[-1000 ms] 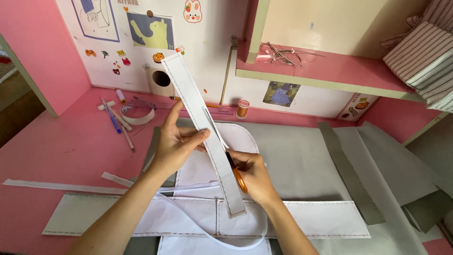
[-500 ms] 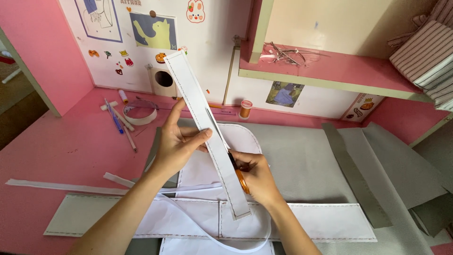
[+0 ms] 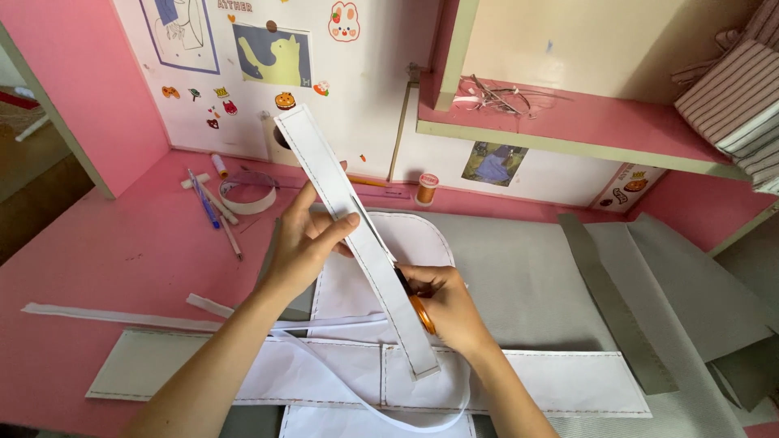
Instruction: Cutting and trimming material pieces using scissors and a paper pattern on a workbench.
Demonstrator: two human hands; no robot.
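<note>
My left hand (image 3: 307,240) pinches a long white strip (image 3: 357,235) with a stitched dashed border, held slanted above the desk. My right hand (image 3: 445,305) grips orange-handled scissors (image 3: 420,311) whose blades sit against the strip's right edge about halfway along; most of the blades are hidden behind the strip. A thin white trimmed sliver (image 3: 381,405) curls down from the strip in a loop. Below lie flat white pattern pieces (image 3: 519,381) on grey fabric (image 3: 519,276).
A tape roll (image 3: 247,192), pens (image 3: 204,203) and an orange thread spool (image 3: 426,189) sit at the back of the pink desk (image 3: 105,251). Loose white offcuts (image 3: 105,315) lie at left. Grey fabric strips (image 3: 617,300) lie at right. A pink shelf (image 3: 584,122) overhangs the right side.
Both hands and the strip have kept nearly the same pose; the view has shifted slightly and the strip sits a little lower in it.
</note>
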